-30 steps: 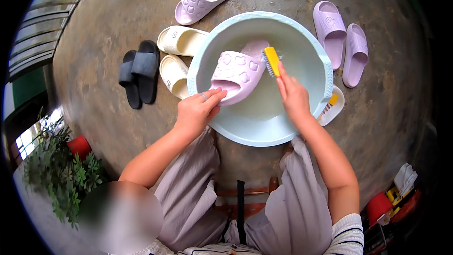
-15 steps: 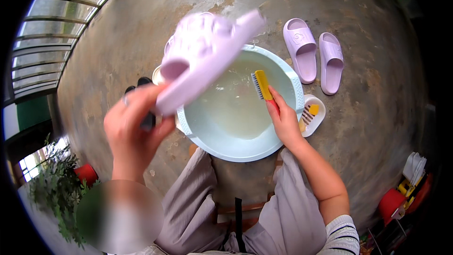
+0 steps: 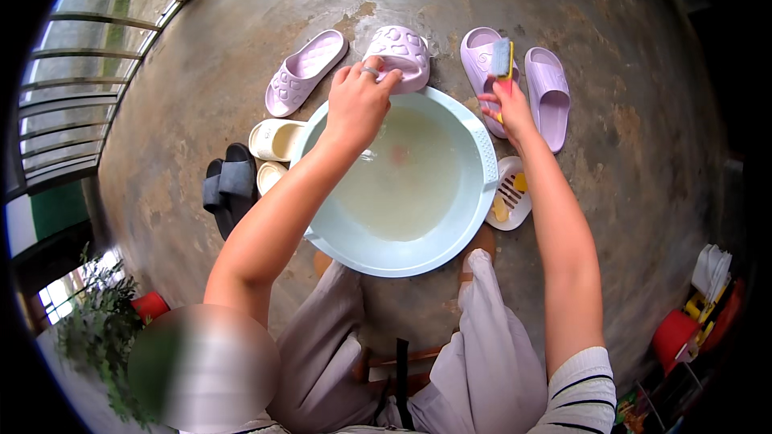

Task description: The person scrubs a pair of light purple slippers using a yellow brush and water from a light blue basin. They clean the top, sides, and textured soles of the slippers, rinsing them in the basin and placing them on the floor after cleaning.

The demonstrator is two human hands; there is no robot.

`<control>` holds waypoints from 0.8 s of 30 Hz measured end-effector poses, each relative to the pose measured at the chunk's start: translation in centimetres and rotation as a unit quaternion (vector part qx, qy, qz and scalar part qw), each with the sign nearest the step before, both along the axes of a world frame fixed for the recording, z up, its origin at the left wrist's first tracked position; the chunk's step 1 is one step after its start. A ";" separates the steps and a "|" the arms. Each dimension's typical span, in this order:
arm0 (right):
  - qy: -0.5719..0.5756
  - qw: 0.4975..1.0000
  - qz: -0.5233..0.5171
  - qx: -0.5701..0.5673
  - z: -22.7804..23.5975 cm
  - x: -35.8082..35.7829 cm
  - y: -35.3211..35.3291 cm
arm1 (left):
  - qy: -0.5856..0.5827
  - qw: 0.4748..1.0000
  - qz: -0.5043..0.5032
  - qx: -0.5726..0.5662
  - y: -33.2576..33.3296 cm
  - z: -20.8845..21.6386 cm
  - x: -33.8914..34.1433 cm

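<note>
My left hand (image 3: 359, 104) is closed at the heel end of a lilac slipper (image 3: 396, 50) with a raised pattern on its strap, at the far rim of a pale blue basin (image 3: 474, 229) of cloudy water. My right hand (image 3: 508, 106) grips a scrubbing brush (image 3: 503, 60) with a yellow and red body, its grey bristles showing. Its fingers reach over a plainer lilac slipper (image 3: 479, 44), partly hiding it; whether they touch it I cannot tell. The matching slipper (image 3: 551, 112) lies just right of that hand.
Another patterned lilac slipper (image 3: 310, 64) lies beyond the basin's left side. Cream slippers (image 3: 273, 138) and dark slippers (image 3: 238, 177) sit to the left. A white soap dish (image 3: 519, 213) with yellow pieces is at the basin's right. A potted plant (image 3: 96, 337) stands at lower left.
My left hand has brought the patterned slipper from above the basin down to its far side. My right hand has carried the brush from over the water to the slippers at far right.
</note>
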State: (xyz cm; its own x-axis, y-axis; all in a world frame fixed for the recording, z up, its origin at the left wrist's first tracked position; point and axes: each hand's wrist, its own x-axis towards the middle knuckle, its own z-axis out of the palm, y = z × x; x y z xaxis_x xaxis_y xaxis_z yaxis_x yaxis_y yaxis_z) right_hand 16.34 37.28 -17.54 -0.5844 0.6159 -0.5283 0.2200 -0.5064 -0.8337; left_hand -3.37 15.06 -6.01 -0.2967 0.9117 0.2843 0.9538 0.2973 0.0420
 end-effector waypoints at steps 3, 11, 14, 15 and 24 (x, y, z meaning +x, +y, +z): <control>0.091 0.990 -0.049 -0.093 -0.9 -2.3 1.3 | -0.005 1.000 0.019 0.001 -0.9 -0.2 -0.7; 0.152 0.968 -0.166 -0.113 0.2 -3.1 2.6 | -0.127 0.991 0.036 -0.010 -1.4 0.2 -0.5; 0.213 0.960 -0.165 -0.071 5.2 -1.4 0.9 | -0.123 0.992 0.025 0.019 -1.9 1.0 -0.6; 0.238 0.955 -0.165 -0.055 7.4 -0.6 0.4 | -0.127 0.991 0.029 0.011 -1.9 1.1 -0.6; 0.474 0.860 -0.008 -0.189 17.5 5.1 -6.0 | -0.350 0.925 -0.024 0.143 -5.1 6.4 0.6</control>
